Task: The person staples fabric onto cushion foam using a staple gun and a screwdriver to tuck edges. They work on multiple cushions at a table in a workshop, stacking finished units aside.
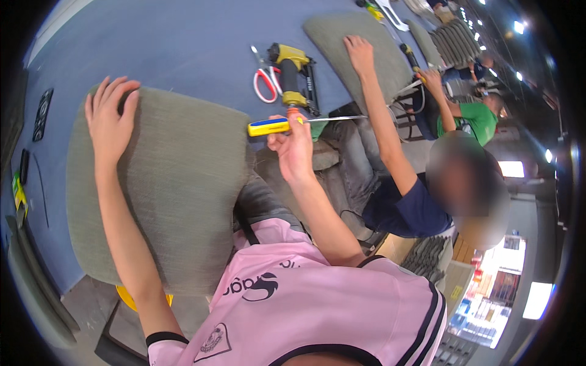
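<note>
A grey-green upholstered seat panel lies in front of me on the blue tabletop, its near side reaching over the table edge by my lap. My left hand rests on the panel's far left corner, fingers stretched and thumb apart. Beyond the panel's right edge, my right hand is closed around a screwdriver with a yellow and blue handle. Its handle end points left and its metal shaft points right. Just past that hand lies a yellow and black staple gun, and beside it scissors with red and white handles.
To my right, a co-worker in a dark blue shirt has one hand on another grey panel and grips a tool with the other. A black strip-like object and a yellow-green tool lie at the left. Farther off sits a person in green.
</note>
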Demonstrator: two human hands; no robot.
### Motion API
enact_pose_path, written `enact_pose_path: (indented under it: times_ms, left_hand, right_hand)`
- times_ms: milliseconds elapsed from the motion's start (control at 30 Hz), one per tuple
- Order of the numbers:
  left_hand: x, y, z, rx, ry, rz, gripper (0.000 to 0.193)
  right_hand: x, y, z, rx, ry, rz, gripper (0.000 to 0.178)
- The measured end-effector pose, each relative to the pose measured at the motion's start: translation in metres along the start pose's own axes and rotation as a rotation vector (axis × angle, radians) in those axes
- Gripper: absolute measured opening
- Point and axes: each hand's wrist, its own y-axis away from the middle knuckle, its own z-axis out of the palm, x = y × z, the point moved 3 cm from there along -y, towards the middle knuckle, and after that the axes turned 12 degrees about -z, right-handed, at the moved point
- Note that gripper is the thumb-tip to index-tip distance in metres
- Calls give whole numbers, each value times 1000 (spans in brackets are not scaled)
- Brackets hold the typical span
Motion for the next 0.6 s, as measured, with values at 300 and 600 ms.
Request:
enact_pose_path:
  times_ms: [300, 600]
  left_hand:
    - [-1, 3, 4, -54, -69, -20, 29]
    - [-1, 2, 5, -51, -70, 19, 30]
  right_hand:
    - [-28, -8, -11, 22, -102, -35, 16]
    - [-41, -14, -25, 78, -49, -65, 16]
